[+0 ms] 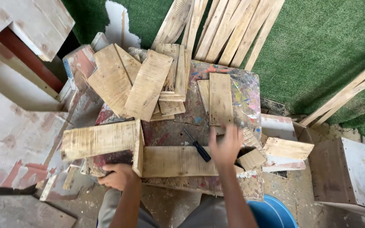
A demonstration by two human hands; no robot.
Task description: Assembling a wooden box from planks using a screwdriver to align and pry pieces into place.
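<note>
Wooden L-shaped plank assembly (119,145) was gripped at its lower corner by the closed left hand (117,176), while the spread right hand (225,145) was raised just beside a screwdriver (197,145), judged needing grasping next for fastening.

Green turf floor (317,50) w/ slats (229,29) behind paint-splattered bench (246,101).

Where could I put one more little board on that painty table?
A bare patch of the paint-splattered table lies between the screwdriver, the joined boards and the board pile. Another strip runs along its right edge. The back left is crowded.
</note>
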